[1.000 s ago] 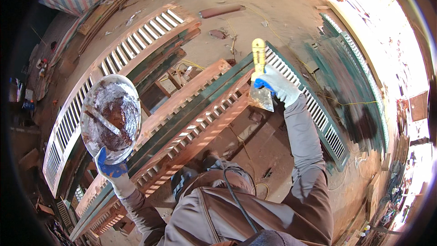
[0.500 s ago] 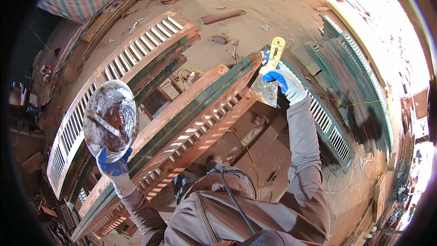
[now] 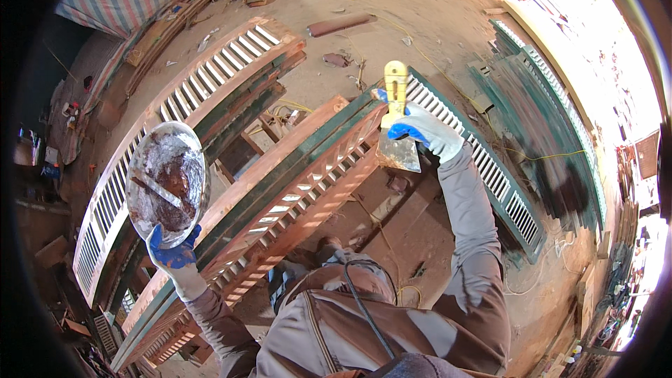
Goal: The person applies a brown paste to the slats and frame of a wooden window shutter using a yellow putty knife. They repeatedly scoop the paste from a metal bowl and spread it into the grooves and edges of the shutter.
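Note:
My left hand (image 3: pixel 173 248), in a white glove with blue coating, grips the lower rim of a round metal bowl (image 3: pixel 148 152). Reddish-brown paste (image 3: pixel 183 185) is smeared inside, and a flat pale strip (image 3: pixel 159 192) lies across it. On the right, my gloved right hand (image 3: pixel 427 129) is closed around a putty knife (image 3: pixel 396 84). Its yellow handle points away from me, and its stained metal blade angles back toward me. The knife is over the far end of louvred wooden shutters (image 3: pixel 301 171) standing on edge; I cannot tell whether the blade touches them.
Another louvred shutter (image 3: pixel 196 91) lies on stacked frames at the left. A green shutter (image 3: pixel 500 185) slants down behind my right arm, and green panels (image 3: pixel 542 122) lean farther right. A yellow cord (image 3: pixel 437 63) and a reddish roll (image 3: pixel 341 25) lie on the dirt floor.
My right hand has moved left with the putty knife, whose handle now stands more upright. The bowl in my left hand has barely shifted.

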`<state>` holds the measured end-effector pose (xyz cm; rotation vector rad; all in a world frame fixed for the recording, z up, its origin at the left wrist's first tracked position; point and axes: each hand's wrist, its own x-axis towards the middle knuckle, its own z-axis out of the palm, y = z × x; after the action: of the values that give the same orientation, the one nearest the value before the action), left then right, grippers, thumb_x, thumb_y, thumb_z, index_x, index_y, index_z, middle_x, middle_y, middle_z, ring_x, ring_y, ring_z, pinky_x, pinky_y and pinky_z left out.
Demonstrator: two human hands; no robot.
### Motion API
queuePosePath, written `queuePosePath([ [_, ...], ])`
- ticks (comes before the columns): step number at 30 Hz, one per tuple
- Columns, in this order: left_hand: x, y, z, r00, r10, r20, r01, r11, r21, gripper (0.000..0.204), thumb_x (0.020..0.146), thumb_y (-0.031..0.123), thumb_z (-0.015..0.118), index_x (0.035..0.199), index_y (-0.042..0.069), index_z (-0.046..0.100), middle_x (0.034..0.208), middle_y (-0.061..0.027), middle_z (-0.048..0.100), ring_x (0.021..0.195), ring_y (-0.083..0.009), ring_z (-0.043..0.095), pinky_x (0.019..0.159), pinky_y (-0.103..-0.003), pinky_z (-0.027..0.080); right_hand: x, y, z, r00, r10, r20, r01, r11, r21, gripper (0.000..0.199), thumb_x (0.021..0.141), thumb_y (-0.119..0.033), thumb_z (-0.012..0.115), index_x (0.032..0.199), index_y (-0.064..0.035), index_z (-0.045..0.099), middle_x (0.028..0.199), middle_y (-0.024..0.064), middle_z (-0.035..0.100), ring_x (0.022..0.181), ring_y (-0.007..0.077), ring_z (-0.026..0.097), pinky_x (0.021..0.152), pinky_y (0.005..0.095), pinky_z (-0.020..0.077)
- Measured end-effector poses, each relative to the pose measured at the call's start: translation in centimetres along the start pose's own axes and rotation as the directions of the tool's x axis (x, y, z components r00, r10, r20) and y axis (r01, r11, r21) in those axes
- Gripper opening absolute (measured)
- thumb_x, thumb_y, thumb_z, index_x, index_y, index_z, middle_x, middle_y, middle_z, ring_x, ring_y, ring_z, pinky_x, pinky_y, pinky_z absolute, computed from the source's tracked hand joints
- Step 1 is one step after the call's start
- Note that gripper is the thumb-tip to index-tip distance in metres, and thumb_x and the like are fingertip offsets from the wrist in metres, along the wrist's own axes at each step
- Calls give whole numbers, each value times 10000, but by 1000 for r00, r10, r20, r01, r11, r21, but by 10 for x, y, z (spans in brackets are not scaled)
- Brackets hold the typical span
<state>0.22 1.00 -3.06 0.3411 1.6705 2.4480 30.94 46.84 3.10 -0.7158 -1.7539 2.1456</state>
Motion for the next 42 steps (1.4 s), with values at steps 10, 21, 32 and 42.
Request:
queuePosePath([
  [10,-5,13,16,994,-111,22,113,986,-122,500,892,229,586,1341,23,509,1344,-209,537,1060,-410,661,660,-531,660,8,16,-33,962,-201,-187,184,978,-102,414,867,-42,648,1271,1,565,905,-19,610,790,49,581,706,201,482],
  [21,-1,6,11,997,-81,6,81,981,-176,495,878,219,597,1325,20,528,1338,-208,535,1071,-415,653,680,-565,649,13,14,7,980,-65,-191,107,969,224,214,809,-31,654,1021,-19,634,896,38,668,806,139,651,744,259,530],
  [32,-3,1,5,1000,-10,2,10,1000,-4,519,890,236,602,1364,49,507,1354,-211,537,1030,-416,674,662,-524,663,-60,54,51,967,-2,-255,83,948,306,706,811,9,653,1481,-15,430,1094,40,653,974,124,634,853,241,510],
  [42,3,9,13,996,-90,7,90,979,-181,495,906,251,582,1349,47,504,1330,-210,552,1013,-418,677,667,-525,657,-73,70,-3,919,-141,-369,213,964,160,629,810,-16,684,1407,3,486,1127,48,638,1002,130,614,875,250,495],
])
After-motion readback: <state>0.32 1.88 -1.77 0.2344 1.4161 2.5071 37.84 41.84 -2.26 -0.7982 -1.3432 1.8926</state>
